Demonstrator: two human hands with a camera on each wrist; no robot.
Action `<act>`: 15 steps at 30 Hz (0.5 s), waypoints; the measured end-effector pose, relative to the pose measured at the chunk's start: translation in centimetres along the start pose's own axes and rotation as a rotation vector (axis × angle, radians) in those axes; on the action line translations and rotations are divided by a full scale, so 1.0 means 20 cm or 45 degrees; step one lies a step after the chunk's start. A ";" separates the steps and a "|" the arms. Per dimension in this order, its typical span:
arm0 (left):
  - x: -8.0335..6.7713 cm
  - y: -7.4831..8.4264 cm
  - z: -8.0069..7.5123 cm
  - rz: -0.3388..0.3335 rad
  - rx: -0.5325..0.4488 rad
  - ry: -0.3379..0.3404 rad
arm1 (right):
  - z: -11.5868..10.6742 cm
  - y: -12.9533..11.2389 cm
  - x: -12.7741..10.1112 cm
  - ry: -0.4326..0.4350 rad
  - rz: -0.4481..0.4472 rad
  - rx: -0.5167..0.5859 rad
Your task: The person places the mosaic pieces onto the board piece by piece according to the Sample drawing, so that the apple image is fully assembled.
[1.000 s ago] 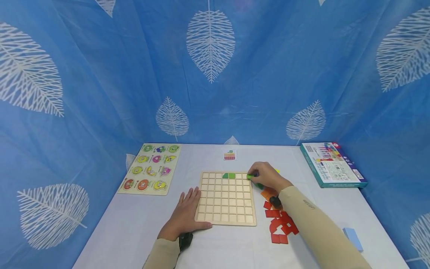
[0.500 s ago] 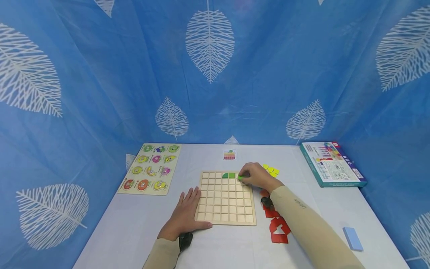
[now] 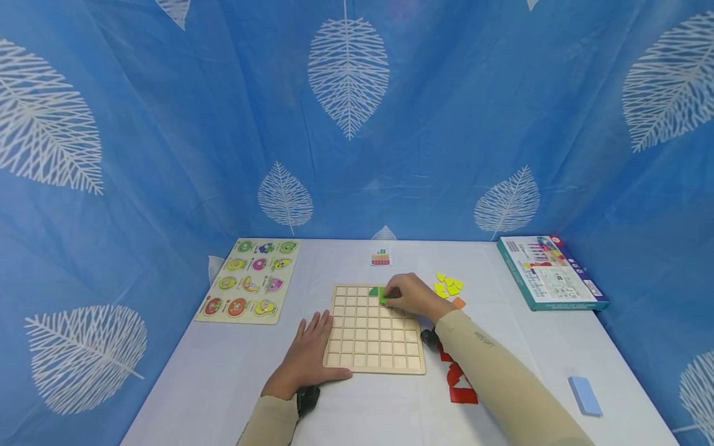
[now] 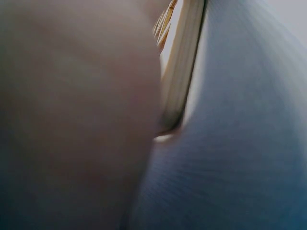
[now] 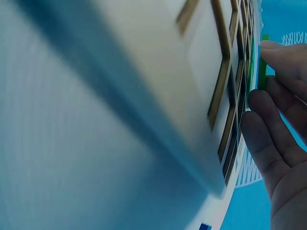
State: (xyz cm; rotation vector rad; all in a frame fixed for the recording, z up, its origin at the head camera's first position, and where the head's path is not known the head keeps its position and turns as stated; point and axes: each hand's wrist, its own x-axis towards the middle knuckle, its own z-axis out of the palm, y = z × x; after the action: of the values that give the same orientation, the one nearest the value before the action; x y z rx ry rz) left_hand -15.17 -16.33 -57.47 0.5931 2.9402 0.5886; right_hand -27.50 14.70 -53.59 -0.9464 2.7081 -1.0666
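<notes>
A wooden grid board (image 3: pixel 368 344) lies flat in the middle of the table. Two green tiles, a dark rounded one (image 3: pixel 373 291) and a lighter one (image 3: pixel 382 290), sit in its far row. My right hand (image 3: pixel 411 293) is over the board's far part and pinches a green tile (image 5: pixel 262 67) between thumb and finger, close over the second row. Along the board's left edge rests my left hand (image 3: pixel 305 356), fingers straight and thumb at the near left corner. In the left wrist view that hand blurs out most of the picture, beside the board's side (image 4: pixel 184 72).
Yellow pieces (image 3: pixel 449 285) and an orange one (image 3: pixel 459 303) lie right of the board. Red pieces (image 3: pixel 463 395) are partly under the right sleeve. A fruit puzzle board (image 3: pixel 251 282), pattern card (image 3: pixel 382 257), box (image 3: pixel 552 272) and blue block (image 3: pixel 586 396) surround them.
My right hand has moved left from the board's right edge with the green tile, to beside the two seated tiles. The yellow pieces have come into view. My left hand stays put.
</notes>
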 end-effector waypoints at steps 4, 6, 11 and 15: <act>0.00 -0.01 0.00 0.005 0.001 0.001 | 0.01 -0.02 0.01 -0.008 0.000 -0.010; 0.00 -0.01 0.00 0.006 -0.002 0.001 | 0.02 -0.04 0.02 -0.008 -0.003 -0.007; 0.00 -0.01 0.00 0.003 -0.002 -0.007 | 0.03 -0.07 0.03 -0.015 -0.060 -0.002; 0.01 -0.01 0.00 0.007 0.005 -0.015 | 0.05 -0.09 0.04 -0.033 -0.071 -0.009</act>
State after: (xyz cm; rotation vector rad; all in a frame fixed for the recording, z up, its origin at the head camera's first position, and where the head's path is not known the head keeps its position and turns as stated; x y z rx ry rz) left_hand -15.36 -16.50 -57.65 0.6032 2.9300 0.5782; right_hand -27.04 12.66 -53.09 -1.0353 2.6816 -1.0473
